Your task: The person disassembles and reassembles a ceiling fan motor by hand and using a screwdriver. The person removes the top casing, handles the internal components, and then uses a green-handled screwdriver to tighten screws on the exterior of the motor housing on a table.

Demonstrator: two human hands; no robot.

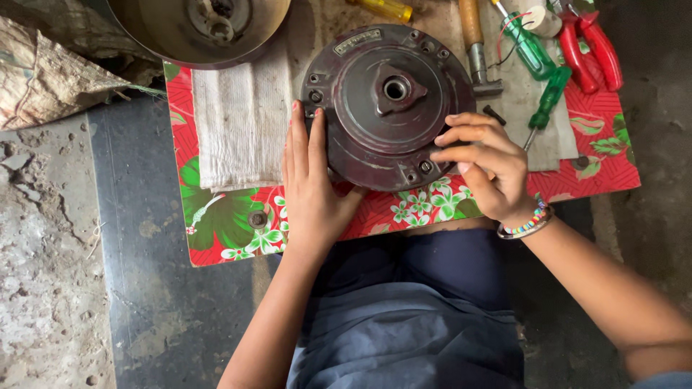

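Two hands on one dark round motor housing [389,108], flat on the floral worktop [216,223]. Left hand [311,184] pressed open against its rim, steadying. Right hand [483,162] with fingertips pinched at the opposite edge, near a bolt hole. Screwdrivers [548,94] lying just beside.

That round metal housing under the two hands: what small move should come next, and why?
Probably a small turn of the bolt at the rim. The right hand pinches there with its fingers, the left hand lies flat against the round metal housing to steady it, and the screwdrivers lie unused.
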